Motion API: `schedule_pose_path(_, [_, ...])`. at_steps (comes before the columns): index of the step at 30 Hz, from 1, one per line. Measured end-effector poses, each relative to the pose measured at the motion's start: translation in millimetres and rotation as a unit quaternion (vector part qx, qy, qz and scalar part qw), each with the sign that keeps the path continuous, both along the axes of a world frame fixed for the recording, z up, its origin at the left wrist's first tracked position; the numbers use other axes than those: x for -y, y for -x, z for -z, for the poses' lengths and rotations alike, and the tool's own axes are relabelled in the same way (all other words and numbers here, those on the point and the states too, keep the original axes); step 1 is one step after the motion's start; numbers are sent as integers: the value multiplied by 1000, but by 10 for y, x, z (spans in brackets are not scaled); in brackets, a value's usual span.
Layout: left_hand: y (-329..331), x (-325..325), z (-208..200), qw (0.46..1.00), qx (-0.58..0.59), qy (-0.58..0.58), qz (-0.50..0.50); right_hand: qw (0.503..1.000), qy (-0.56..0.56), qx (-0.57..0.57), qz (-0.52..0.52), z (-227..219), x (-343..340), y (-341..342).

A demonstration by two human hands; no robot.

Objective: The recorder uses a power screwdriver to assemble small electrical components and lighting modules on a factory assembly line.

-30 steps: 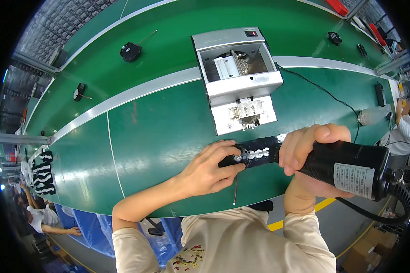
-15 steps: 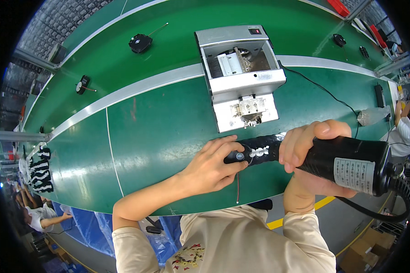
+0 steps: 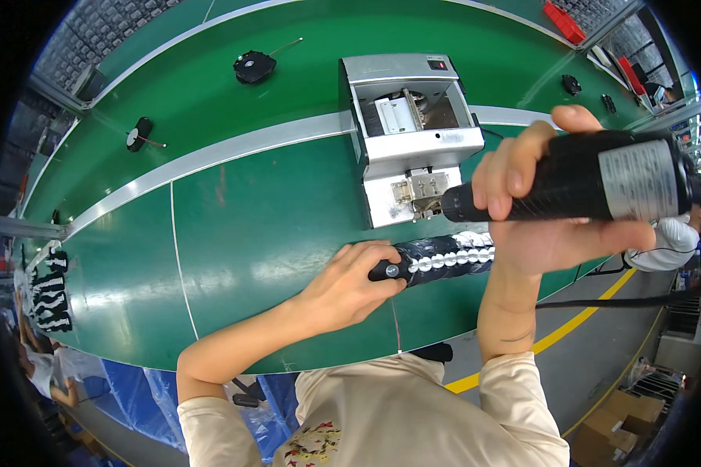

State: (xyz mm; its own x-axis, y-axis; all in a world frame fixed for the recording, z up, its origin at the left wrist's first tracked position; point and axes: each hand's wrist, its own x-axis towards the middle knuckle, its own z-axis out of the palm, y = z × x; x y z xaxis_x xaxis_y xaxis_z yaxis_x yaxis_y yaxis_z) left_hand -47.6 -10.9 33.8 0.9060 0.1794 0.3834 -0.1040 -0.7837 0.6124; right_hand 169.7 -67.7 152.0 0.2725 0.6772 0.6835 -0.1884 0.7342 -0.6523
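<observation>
My right hand (image 3: pixel 522 187) is wrapped round a black electric screwdriver (image 3: pixel 568 183) with a pale label, lifted above the bench. Its dark nose reaches left, in front of the front block of a silver screw feeder (image 3: pixel 420 144); whether the two touch I cannot tell. My left hand (image 3: pixel 350 284) pinches a small black part (image 3: pixel 387 270) with a round silvery spot, at the left end of a long black holder (image 3: pixel 452 258). Along that holder runs a row of white round pieces. A thin red wire (image 3: pixel 398 331) hangs from near the part toward the bench edge.
Black round parts with wires (image 3: pixel 255 68) (image 3: pixel 138 135) lie on the far green strip beyond a metal rail (image 3: pixel 234 162). Black-and-white pieces (image 3: pixel 51 292) are stacked at far left. A red bin (image 3: pixel 564 22) stands at the back right. Other people work at both sides.
My right hand has raised the screwdriver off the black holder, up toward the screw feeder, uncovering the white row. My left hand still grips the small part; the view has shifted slightly.
</observation>
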Motion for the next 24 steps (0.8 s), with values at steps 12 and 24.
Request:
schedule_pose_path(12, [94,-25,32,1000,11,5,-13,993,95,-37,50,62,-140,201])
schedule_pose_path(24, [148,-47,39,1000,19,22,-5,995,80,-63,11,260,185,636])
